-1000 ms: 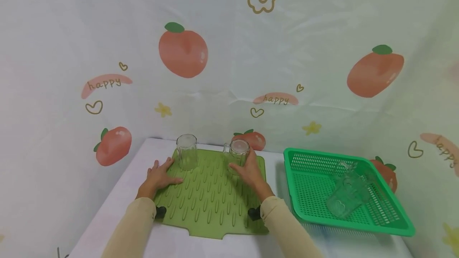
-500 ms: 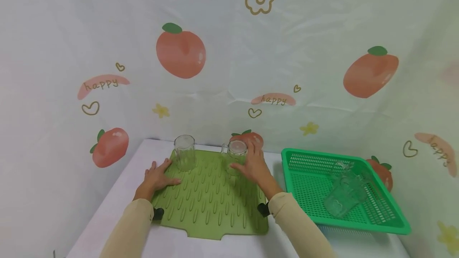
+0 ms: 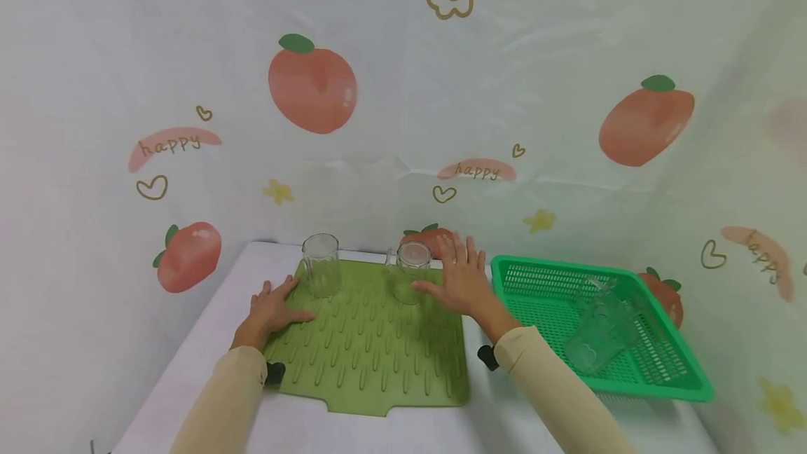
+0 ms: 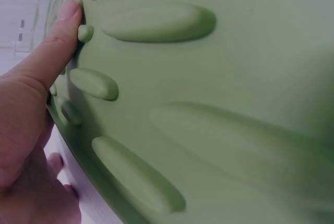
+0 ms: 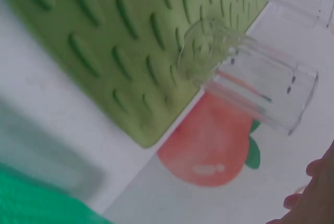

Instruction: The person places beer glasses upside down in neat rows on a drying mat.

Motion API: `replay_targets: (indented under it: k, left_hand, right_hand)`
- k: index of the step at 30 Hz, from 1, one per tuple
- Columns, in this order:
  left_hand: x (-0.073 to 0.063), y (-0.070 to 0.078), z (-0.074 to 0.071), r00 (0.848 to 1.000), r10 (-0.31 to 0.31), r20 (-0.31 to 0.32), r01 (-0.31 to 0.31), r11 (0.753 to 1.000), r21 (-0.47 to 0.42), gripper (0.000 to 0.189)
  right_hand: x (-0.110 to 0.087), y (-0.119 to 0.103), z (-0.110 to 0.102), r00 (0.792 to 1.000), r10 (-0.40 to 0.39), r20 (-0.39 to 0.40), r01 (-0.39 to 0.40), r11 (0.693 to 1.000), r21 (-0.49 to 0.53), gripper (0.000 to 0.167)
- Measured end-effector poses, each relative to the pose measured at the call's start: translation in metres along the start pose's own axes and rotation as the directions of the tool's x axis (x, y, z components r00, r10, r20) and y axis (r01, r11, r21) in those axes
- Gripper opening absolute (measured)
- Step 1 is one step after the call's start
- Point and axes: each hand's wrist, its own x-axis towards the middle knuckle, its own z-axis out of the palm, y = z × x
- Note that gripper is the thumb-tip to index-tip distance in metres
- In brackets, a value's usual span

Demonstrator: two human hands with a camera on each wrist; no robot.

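A clear glass mug [image 3: 412,275] stands upside down near the back of the green ridged mat [image 3: 372,352], its handle toward the left. My right hand [image 3: 463,282] is just right of this mug, fingers spread, holding nothing. In the right wrist view the same mug [image 5: 250,78] stands on the mat apart from my fingers [image 5: 313,192]. Another clear glass [image 3: 321,268] stands at the mat's back left corner. My left hand [image 3: 271,310] rests at the mat's left edge, fingers spread; in the left wrist view the thumb [image 4: 57,36] lies along the mat near that glass.
A green perforated basket [image 3: 614,389] sits to the right of the mat, with clear glassware [image 3: 595,342] lying in its right half. A patterned cloth backdrop [image 3: 372,181] rises behind the white table [image 3: 435,433].
My right hand has let go of the mug and drawn back to the right, its fingers spreading. The mug stays on the mat. My left hand keeps its place at the mat's edge.
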Motion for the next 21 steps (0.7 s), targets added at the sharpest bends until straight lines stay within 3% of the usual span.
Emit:
replay_targets:
  k: [21]
  left_hand:
    - [0.006,-0.006,0.003,1.0,0.015,0.006,-0.015,1.0,-0.002,0.108]
  right_hand:
    - [-0.02,0.062,-0.054,0.984,0.145,0.101,-0.141,0.989,-0.046,0.103]
